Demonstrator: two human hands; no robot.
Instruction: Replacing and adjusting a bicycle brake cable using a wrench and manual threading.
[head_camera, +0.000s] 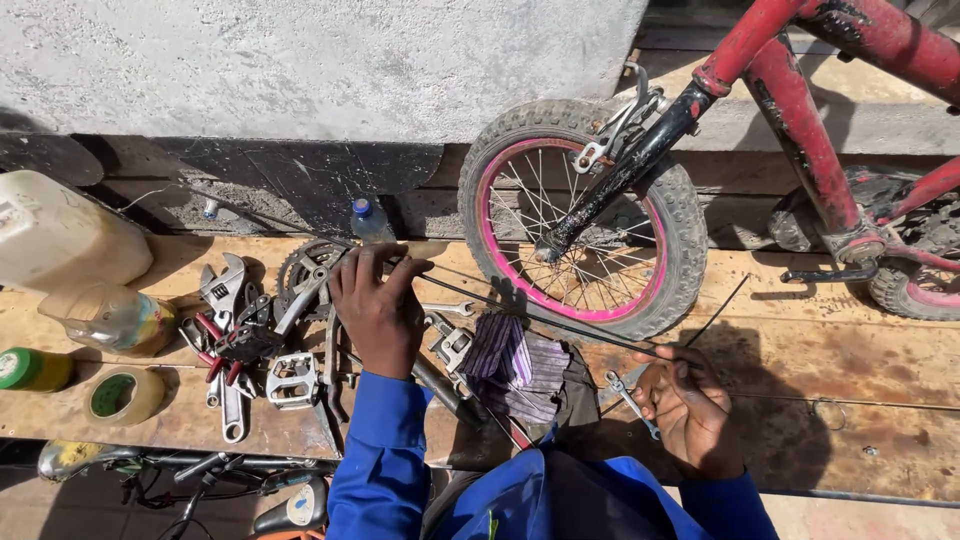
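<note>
Worn wooden board, wrenches, pedal, tape roll, striped cloth

The left hand rests on a pile of tools and holds one end of a thin black cable. The right hand grips the cable's other end beside a small spanner. A pink-rimmed wheel stands behind on the board.

Person's wearing a bright blue long-sleeved work jacket, sleeves running right down to the wrists at 6 o'clock, both hands going bare, no gloves.
</note>
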